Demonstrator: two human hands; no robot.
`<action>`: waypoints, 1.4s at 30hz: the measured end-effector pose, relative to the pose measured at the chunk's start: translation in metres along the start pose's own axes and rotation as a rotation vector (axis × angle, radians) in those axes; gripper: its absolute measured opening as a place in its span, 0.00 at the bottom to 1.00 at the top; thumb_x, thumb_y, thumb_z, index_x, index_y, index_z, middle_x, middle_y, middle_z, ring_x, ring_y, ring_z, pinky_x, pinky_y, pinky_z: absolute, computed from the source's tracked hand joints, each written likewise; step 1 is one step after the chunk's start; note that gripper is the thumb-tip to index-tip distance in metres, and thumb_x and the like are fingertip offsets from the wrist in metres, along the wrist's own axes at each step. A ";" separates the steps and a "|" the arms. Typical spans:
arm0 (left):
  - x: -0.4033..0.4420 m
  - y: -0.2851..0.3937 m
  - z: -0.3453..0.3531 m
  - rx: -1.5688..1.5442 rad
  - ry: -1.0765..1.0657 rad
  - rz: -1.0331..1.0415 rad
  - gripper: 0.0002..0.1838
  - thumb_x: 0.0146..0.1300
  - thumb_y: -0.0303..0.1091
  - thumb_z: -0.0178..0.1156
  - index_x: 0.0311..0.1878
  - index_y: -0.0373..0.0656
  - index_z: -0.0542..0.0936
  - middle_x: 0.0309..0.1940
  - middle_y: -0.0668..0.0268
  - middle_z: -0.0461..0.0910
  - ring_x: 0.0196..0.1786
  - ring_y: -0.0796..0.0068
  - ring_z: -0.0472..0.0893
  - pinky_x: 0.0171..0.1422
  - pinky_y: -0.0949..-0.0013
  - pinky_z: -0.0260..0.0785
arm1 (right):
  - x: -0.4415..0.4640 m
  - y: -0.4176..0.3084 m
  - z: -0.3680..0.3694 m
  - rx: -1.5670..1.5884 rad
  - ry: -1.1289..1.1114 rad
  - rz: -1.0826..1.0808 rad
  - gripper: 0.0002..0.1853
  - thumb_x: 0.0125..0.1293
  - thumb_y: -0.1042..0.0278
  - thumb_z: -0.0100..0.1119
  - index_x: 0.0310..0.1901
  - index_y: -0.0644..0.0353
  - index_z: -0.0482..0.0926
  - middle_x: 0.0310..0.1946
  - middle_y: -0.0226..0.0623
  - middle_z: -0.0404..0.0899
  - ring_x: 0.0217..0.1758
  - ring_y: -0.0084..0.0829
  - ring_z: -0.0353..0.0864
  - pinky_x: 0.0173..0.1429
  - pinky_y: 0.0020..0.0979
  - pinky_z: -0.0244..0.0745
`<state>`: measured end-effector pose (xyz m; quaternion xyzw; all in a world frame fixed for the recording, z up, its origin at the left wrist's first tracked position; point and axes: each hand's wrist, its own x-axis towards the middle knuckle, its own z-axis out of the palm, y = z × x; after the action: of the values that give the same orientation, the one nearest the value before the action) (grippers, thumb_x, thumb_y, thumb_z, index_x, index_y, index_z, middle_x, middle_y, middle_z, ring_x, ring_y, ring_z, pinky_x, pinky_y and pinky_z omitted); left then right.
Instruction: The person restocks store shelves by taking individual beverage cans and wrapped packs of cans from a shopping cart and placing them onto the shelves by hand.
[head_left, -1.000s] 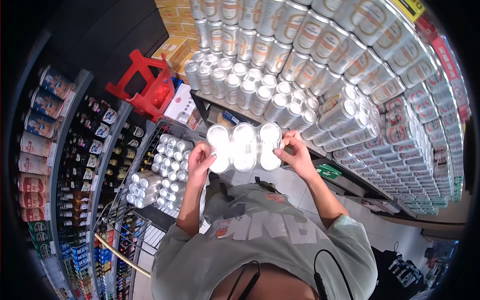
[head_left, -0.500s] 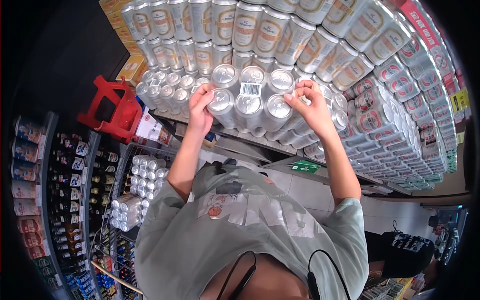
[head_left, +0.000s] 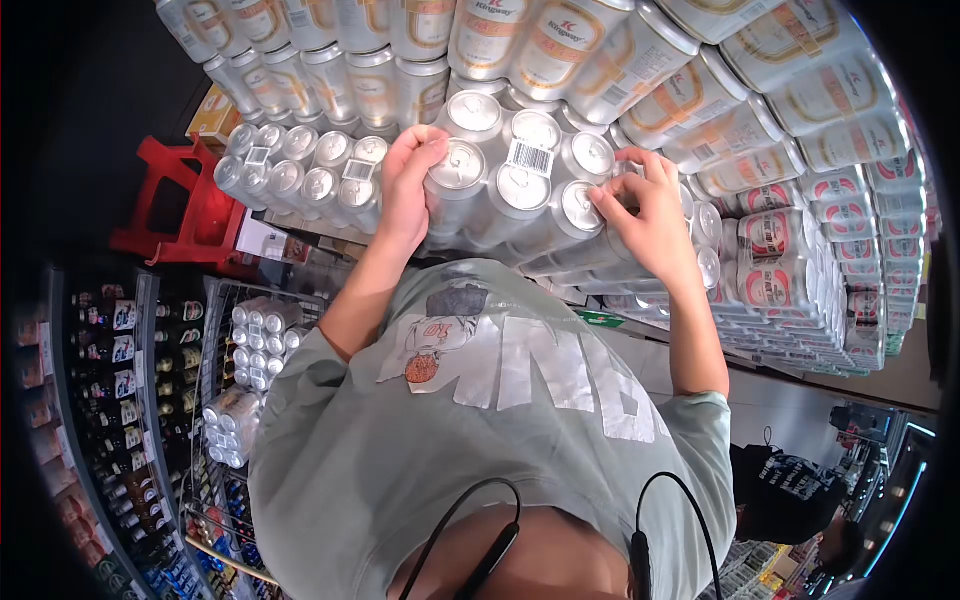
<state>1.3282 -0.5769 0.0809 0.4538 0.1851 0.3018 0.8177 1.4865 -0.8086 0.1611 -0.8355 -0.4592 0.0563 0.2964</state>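
Note:
A shrink-wrapped pack of silver beer cans [head_left: 522,187], with a barcode label on its top, sits upright between my hands at the stacked display. My left hand [head_left: 408,190] grips its left end, thumb near the rim of a can top. On the opposite end my right hand [head_left: 645,210] has its fingers bent round the corner can. Behind it rise stacked Kingway can packs [head_left: 545,45]. More packs of cans [head_left: 305,172] lie low on the left. How the pack's underside rests is hidden.
A red plastic stool [head_left: 185,205] stands at the left, near a wire shopping cart [head_left: 210,350] holding can packs [head_left: 262,345]. Bottle shelves [head_left: 110,390] line the far left. Red-labelled can packs [head_left: 775,260] are stacked on the right. A person in black [head_left: 785,490] is at lower right.
My body and view have leaned closer to the display, so the stacked cans look larger. Both hands keep their grip on the beer pack.

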 end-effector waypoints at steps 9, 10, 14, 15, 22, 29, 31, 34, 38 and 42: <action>0.003 -0.009 -0.003 0.113 0.040 0.159 0.08 0.64 0.33 0.57 0.40 0.38 0.77 0.32 0.72 0.76 0.37 0.86 0.73 0.43 0.80 0.64 | 0.002 -0.004 0.007 -0.048 0.114 -0.005 0.13 0.55 0.61 0.73 0.26 0.62 0.82 0.55 0.41 0.78 0.61 0.48 0.68 0.64 0.45 0.65; 0.004 -0.010 -0.004 0.131 0.033 0.174 0.08 0.64 0.33 0.57 0.39 0.38 0.77 0.32 0.73 0.75 0.37 0.87 0.72 0.43 0.80 0.64 | 0.001 -0.003 0.009 -0.047 0.109 -0.013 0.13 0.55 0.61 0.73 0.26 0.62 0.82 0.55 0.41 0.78 0.61 0.48 0.68 0.64 0.45 0.65; 0.003 -0.013 -0.006 0.170 0.027 0.195 0.09 0.69 0.36 0.54 0.39 0.41 0.76 0.31 0.76 0.73 0.35 0.88 0.70 0.40 0.81 0.62 | -0.005 0.000 0.012 -0.108 0.200 -0.065 0.13 0.55 0.59 0.72 0.26 0.61 0.84 0.51 0.38 0.80 0.59 0.46 0.70 0.62 0.43 0.67; 0.001 -0.013 -0.004 0.177 0.043 0.203 0.09 0.69 0.36 0.54 0.39 0.41 0.76 0.31 0.76 0.73 0.35 0.88 0.70 0.40 0.81 0.62 | -0.007 -0.002 0.012 -0.105 0.221 -0.050 0.13 0.55 0.58 0.72 0.27 0.61 0.84 0.51 0.38 0.81 0.58 0.45 0.71 0.62 0.43 0.68; -0.093 -0.048 -0.020 0.394 0.401 0.406 0.13 0.73 0.39 0.54 0.52 0.40 0.73 0.51 0.65 0.76 0.54 0.78 0.73 0.60 0.70 0.64 | -0.017 0.005 0.012 -0.082 0.237 -0.107 0.15 0.59 0.56 0.69 0.31 0.62 0.87 0.55 0.40 0.79 0.58 0.44 0.73 0.61 0.41 0.69; -0.317 -0.083 -0.101 0.365 0.607 -0.095 0.18 0.74 0.46 0.45 0.39 0.44 0.78 0.27 0.70 0.78 0.38 0.78 0.79 0.47 0.69 0.69 | -0.009 0.024 0.020 -0.009 0.242 -0.172 0.17 0.65 0.57 0.64 0.33 0.66 0.83 0.53 0.43 0.79 0.55 0.43 0.75 0.58 0.39 0.70; -0.381 -0.097 -0.112 0.284 0.698 -0.262 0.18 0.73 0.45 0.45 0.37 0.44 0.78 0.22 0.72 0.73 0.34 0.77 0.78 0.43 0.70 0.69 | -0.003 0.034 0.026 0.244 0.348 -0.281 0.15 0.70 0.59 0.59 0.37 0.65 0.81 0.50 0.38 0.80 0.44 0.32 0.77 0.44 0.30 0.75; -0.431 -0.080 -0.101 -0.012 0.955 -0.384 0.17 0.71 0.44 0.45 0.32 0.45 0.76 0.19 0.73 0.67 0.32 0.76 0.77 0.42 0.71 0.69 | -0.010 0.029 0.024 0.559 0.340 -0.027 0.13 0.75 0.60 0.51 0.42 0.60 0.80 0.42 0.29 0.78 0.31 0.15 0.71 0.19 0.18 0.60; -0.439 -0.081 -0.109 0.022 0.918 -0.327 0.13 0.67 0.39 0.45 0.29 0.45 0.74 0.20 0.74 0.68 0.31 0.77 0.79 0.37 0.73 0.70 | -0.010 0.037 0.026 0.633 0.350 0.016 0.13 0.74 0.60 0.51 0.44 0.61 0.80 0.37 0.29 0.79 0.33 0.19 0.73 0.26 0.22 0.69; -0.420 -0.090 -0.106 0.328 0.535 -0.226 0.12 0.66 0.38 0.47 0.31 0.42 0.75 0.24 0.69 0.72 0.32 0.76 0.78 0.38 0.71 0.70 | -0.025 0.022 0.028 0.444 0.449 -0.115 0.13 0.74 0.59 0.51 0.44 0.60 0.80 0.42 0.31 0.78 0.43 0.25 0.75 0.44 0.31 0.73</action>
<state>0.9821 -0.8243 -0.0391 0.4607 0.4887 0.2838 0.6844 1.4776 -0.8251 0.1214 -0.7147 -0.4052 -0.0477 0.5681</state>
